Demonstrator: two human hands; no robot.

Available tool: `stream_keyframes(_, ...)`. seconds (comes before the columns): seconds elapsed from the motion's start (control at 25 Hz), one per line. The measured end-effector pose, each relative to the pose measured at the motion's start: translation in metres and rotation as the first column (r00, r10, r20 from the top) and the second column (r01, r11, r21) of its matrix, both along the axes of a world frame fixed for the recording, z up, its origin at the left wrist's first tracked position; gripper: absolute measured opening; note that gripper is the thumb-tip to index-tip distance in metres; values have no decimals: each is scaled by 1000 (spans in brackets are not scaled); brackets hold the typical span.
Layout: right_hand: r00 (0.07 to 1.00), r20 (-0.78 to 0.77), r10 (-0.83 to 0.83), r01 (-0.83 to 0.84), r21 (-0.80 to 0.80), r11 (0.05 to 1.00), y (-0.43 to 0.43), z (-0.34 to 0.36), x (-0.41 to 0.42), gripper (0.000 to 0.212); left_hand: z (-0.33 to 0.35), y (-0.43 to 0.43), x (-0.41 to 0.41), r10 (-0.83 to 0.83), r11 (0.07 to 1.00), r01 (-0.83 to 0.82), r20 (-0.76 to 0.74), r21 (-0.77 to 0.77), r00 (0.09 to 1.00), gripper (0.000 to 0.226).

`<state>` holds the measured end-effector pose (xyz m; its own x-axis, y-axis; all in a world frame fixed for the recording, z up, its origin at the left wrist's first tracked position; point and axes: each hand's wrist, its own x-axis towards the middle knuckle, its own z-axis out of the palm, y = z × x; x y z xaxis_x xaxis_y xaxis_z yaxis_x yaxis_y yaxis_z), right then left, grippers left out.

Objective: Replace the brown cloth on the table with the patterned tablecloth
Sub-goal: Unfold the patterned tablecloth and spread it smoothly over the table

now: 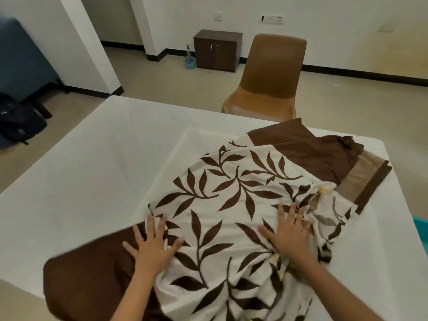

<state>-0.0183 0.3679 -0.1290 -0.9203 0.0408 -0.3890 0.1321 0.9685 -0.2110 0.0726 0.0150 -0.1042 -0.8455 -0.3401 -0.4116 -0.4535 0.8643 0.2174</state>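
Observation:
The patterned tablecloth, white with brown leaves, lies partly spread and rumpled on the white table. Its brown border shows at the near left and at the far right. A brown cloth lies bunched at the far right, partly under the patterned one. My left hand presses flat with spread fingers on the tablecloth's left edge, where pattern meets brown border. My right hand presses flat on the patterned part, next to the rumpled folds at the right.
A brown plastic chair stands just beyond the table's far edge. A dark wooden cabinet sits against the back wall with a blue spray bottle beside it. A dark bag lies on the floor at left. A teal object peeks in at the right edge.

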Motion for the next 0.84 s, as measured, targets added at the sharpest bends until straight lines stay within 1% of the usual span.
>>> stream_keyframes(0.08, 999, -22, 44, -44, 30, 999, 25, -1, -43, 108, -4, 32, 21, 168, 986, -168, 47, 6, 985, 95)
stream_keyframes(0.12, 999, -25, 49, -47, 58, 997, 36, 1, -63, 105, -1, 51, 30, 234, 972, -235, 109, -9, 966, 98)
stream_keyframes(0.2, 999, -27, 29, -25, 149, 988, 49, 12, -94, 98, 9, 84, 42, 285, 958, -282, 237, -49, 929, 103)
stream_keyframes(0.24, 999, -49, 1, 7, 166, 986, 49, 17, -100, 96, 13, 94, 45, 281, 960, -273, 283, -69, 917, 106)
stream_keyframes(0.28, 997, -72, -39, 49, 142, 989, 46, 19, -99, 94, 20, 97, 45, 271, 963, -261, 298, -73, 915, 107)
stream_keyframes(0.32, 991, -88, -101, 107, 65, 992, 38, 20, -91, 92, 26, 96, 43, 253, 967, -233, 261, -106, 932, 106)
stream_keyframes(0.36, 980, -97, -173, 171, -32, 985, 30, 18, -77, 91, 30, 92, 40, 221, 968, -194, 175, -160, 960, 103)
stream_keyframes(0.4, 967, -93, -238, 227, -111, 968, 24, 14, -58, 93, 27, 86, 37, 169, 968, -156, 48, -199, 985, 104)
stream_keyframes(0.44, 956, -99, -275, 259, -144, 955, 19, 7, -36, 97, 22, 79, 33, 95, 976, -110, -84, -190, 992, 108)
stream_keyframes(0.48, 952, -119, -283, 266, -146, 953, 18, -1, -14, 102, 13, 74, 28, 18, 989, -44, -177, -140, 984, 110)
stream_keyframes(0.52, 950, -149, -274, 255, -136, 957, 20, -8, 5, 105, 2, 71, 26, -47, 997, 34, -211, -66, 976, 110)
stream_keyframes(0.56, 946, -179, -271, 250, -129, 960, 23, -12, 20, 105, -9, 71, 24, -102, 995, 104, -191, 1, 976, 108)
stream_keyframes(0.6, 939, -203, -278, 256, -124, 959, 26, -16, 29, 104, -16, 74, 23, -154, 986, 162, -162, 33, 975, 107)
stream_keyframes(0.68, 927, -216, -307, 279, -150, 948, 28, -17, 36, 100, -25, 84, 26, -213, 975, 220, -121, 42, 970, 103)
stream_keyframes(0.76, 910, -215, -353, 305, -227, 925, 25, -13, 36, 94, -26, 93, 33, -209, 977, 214, -121, 23, 970, 100)
stream_keyframes(0.84, 863, -250, -440, 370, -281, 886, 26, -9, 38, 90, -17, 98, 33, -125, 988, 137, -167, 67, 978, 94)
